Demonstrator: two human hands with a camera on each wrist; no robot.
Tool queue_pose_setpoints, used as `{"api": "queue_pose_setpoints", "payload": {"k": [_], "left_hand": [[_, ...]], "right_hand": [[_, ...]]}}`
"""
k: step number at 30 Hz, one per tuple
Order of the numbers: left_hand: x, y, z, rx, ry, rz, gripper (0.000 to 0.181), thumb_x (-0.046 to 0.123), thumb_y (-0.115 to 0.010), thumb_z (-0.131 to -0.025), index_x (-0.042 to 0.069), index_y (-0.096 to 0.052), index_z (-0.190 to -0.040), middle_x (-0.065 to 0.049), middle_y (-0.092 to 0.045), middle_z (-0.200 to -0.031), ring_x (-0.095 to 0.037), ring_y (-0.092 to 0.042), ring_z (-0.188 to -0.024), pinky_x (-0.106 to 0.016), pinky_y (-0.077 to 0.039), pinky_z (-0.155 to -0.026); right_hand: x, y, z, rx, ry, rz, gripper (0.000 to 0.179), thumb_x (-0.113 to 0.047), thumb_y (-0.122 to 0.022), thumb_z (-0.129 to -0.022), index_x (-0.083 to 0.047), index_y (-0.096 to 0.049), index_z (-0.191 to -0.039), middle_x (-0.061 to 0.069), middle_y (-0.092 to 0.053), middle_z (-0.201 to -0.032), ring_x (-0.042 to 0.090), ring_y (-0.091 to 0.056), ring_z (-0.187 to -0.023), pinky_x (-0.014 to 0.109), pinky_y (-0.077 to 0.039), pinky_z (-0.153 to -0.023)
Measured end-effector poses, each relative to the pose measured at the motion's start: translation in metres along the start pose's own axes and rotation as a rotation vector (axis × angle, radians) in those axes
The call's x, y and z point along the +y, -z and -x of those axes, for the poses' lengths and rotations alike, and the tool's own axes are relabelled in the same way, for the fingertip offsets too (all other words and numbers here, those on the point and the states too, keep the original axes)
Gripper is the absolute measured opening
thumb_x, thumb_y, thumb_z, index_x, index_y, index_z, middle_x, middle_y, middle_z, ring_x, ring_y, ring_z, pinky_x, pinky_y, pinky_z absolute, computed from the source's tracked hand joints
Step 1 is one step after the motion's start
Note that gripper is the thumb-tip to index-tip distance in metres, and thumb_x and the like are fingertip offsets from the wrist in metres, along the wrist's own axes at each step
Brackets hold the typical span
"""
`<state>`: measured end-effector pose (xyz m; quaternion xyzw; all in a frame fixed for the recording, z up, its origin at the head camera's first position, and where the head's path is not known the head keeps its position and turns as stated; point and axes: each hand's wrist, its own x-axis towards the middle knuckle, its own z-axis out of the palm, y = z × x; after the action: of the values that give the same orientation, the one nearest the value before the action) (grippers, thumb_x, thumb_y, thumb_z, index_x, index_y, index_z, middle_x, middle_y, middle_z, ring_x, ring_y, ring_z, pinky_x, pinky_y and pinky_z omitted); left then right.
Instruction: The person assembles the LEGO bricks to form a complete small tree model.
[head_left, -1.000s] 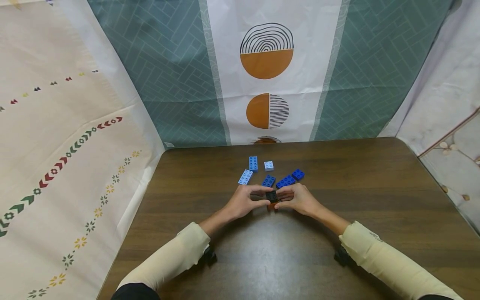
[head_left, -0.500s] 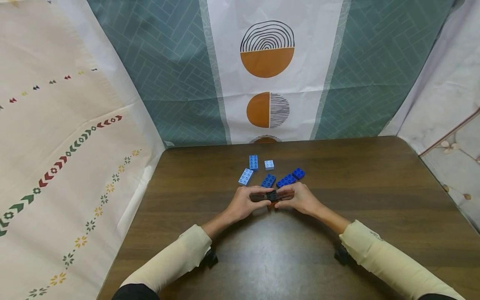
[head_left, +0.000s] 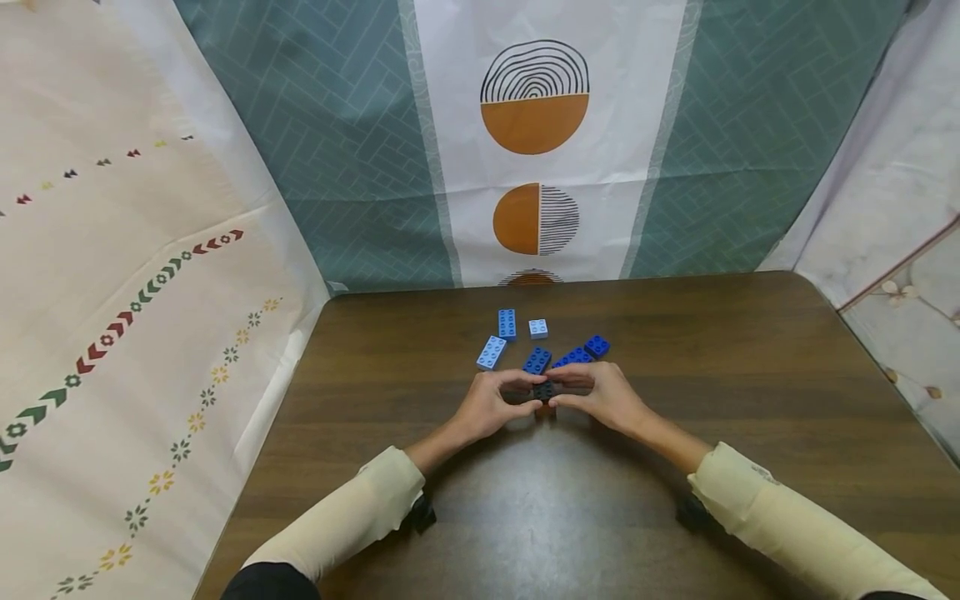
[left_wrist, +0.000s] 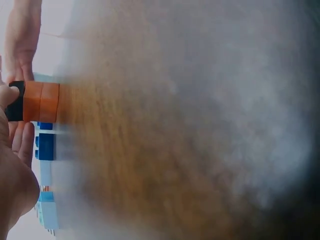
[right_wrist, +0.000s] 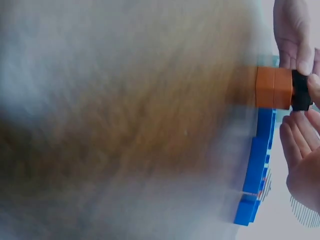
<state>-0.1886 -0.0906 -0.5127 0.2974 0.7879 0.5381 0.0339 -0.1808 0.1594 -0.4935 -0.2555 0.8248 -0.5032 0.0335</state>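
A small stack of two orange toy bricks (left_wrist: 41,102) stands on the table, topped by a black toy brick (head_left: 543,391). My left hand (head_left: 486,407) holds the black brick from the left, thumb at its near side and index finger at its far side. From the right, my right hand (head_left: 609,398) pinches the same brick, its thumb and index fingertips at the near and far sides. In the right wrist view the black brick (right_wrist: 301,91) sits flush against the orange ones (right_wrist: 274,88). The hands hide most of the orange bricks in the head view.
Just beyond the hands lie several loose bricks: a medium blue one (head_left: 537,361), a dark blue long one (head_left: 573,357), a dark blue square one (head_left: 597,346), two light blue long ones (head_left: 491,353) (head_left: 507,323) and a pale blue square one (head_left: 538,328). Patterned cloths hang behind the wooden table (head_left: 675,317).
The right hand has shifted slightly, its index finger now reaching further left along the black brick's far side. The left hand keeps its hold. The loose bricks have stayed in place.
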Motion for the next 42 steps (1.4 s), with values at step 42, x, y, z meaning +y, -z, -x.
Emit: {"api": "queue_pose_setpoints", "payload": {"k": [42], "left_hand": [[0.003,0.004,-0.001,-0.008,-0.074,-0.084,0.035,0.010,-0.087,-0.090,0.010,-0.077,-0.124,-0.002,-0.075,-0.112,-0.014,-0.076,-0.100,-0.027,-0.061,-0.087]], "right_hand": [[-0.006,-0.002,0.001,-0.018,0.007,0.041,0.039,-0.015,-0.085,-0.092,-0.003,-0.076,-0.128,0.013,-0.077,-0.121,0.028,-0.075,-0.110,0.040,-0.061,-0.091]]}}
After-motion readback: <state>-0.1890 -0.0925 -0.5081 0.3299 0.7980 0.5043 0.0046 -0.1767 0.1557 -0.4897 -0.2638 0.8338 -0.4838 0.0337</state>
